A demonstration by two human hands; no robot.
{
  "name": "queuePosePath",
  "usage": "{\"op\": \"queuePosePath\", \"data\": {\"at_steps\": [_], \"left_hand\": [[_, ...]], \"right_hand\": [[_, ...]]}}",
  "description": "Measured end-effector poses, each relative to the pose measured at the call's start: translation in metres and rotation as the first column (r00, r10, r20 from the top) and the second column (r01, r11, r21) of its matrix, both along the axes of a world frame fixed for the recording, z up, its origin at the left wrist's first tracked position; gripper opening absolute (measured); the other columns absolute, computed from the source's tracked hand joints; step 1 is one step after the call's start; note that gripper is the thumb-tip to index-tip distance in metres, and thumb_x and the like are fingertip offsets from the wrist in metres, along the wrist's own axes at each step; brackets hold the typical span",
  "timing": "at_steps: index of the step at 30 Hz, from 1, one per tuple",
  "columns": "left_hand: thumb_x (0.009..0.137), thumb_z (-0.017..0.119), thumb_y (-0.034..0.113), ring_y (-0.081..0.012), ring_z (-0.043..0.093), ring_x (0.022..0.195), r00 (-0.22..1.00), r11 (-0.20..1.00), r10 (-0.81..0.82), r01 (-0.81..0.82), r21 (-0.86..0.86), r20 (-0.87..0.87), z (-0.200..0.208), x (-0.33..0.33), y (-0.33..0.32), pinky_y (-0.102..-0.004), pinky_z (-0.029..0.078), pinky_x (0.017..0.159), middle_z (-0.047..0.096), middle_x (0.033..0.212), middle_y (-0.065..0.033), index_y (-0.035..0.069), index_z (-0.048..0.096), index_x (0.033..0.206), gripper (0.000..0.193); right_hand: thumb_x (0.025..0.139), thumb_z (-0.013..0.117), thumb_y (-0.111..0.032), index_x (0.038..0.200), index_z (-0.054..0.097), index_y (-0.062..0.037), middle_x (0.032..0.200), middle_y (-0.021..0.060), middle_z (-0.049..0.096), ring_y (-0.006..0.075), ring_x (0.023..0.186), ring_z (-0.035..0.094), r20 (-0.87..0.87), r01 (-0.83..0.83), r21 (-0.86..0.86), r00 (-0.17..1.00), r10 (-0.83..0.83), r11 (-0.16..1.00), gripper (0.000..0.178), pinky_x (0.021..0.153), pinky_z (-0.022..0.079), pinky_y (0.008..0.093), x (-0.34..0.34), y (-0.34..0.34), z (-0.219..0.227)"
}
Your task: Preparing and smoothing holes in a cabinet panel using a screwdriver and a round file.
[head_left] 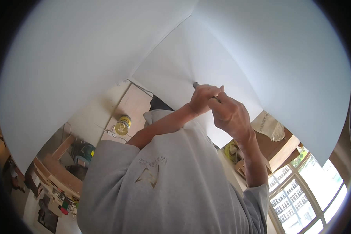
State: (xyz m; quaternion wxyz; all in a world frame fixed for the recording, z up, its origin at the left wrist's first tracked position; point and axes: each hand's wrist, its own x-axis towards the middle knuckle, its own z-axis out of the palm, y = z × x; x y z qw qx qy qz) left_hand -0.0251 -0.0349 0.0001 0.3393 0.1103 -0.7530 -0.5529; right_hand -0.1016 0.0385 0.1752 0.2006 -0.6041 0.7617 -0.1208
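Observation:
Both my hands are close together in front of a white panel. My left hand is closed round a slim hand tool whose dark, round tip sticks out past the fingers, at or near the panel's surface. Just right of it and nearer me, my right hand is a fist around the rear end of what looks like the same tool. Most of the tool is hidden by my fingers, so its exact kind does not show.
Large white panels rise on the left and right, meeting the middle one at corners. A yellow-labelled can stands at lower left near a cable. At lower right are a cardboard box and a window.

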Motion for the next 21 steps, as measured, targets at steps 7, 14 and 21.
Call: {"op": "queuePosePath", "data": {"at_steps": [7, 14, 21], "left_hand": [[0.090, 0.077, 0.003, -0.0287, 0.050, 0.050, 0.995, 0.998, -0.025, 0.030, 0.055, -0.097, 0.013, 0.002, 0.009, -0.0402, 0.038, 0.051, 0.051, 0.057, -0.0079, 0.008, 0.051, 0.067, 0.035], [0.095, 0.075, 0.010, -0.0316, 0.056, 0.054, 1.000, 0.999, -0.025, 0.025, 0.028, -0.003, 0.015, 0.010, 0.005, -0.0408, 0.045, 0.055, 0.057, 0.060, -0.0081, 0.007, 0.053, 0.070, 0.033], [0.087, 0.075, 0.004, -0.0290, 0.047, 0.053, 0.998, 0.997, 0.054, -0.052, 0.053, -0.027, 0.002, 0.018, 0.006, -0.0416, 0.037, 0.051, 0.048, 0.059, -0.0086, 0.008, 0.045, 0.068, 0.035]], "right_hand": [[0.083, 0.070, 0.008, 0.096, 0.065, -0.0076, 0.096, 0.0114, 0.067, 0.0253, 0.074, 0.071, -0.024, 0.023, 0.042, 0.999, -0.022, 0.999, 0.021, 0.054, 0.058, 0.0404, 0.011, 0.011, 0.018], [0.082, 0.070, 0.008, 0.094, 0.064, -0.0061, 0.099, 0.0103, 0.067, 0.0237, 0.077, 0.073, 0.001, -0.035, 0.031, 0.999, 0.035, 0.999, 0.020, 0.056, 0.060, 0.0398, 0.011, 0.001, 0.021], [0.079, 0.068, 0.011, 0.089, 0.061, -0.0045, 0.091, 0.0123, 0.061, 0.0283, 0.070, 0.066, 0.014, -0.039, -0.065, 0.999, 0.040, 0.997, 0.020, 0.055, 0.055, 0.0422, 0.032, -0.003, -0.006]]}}
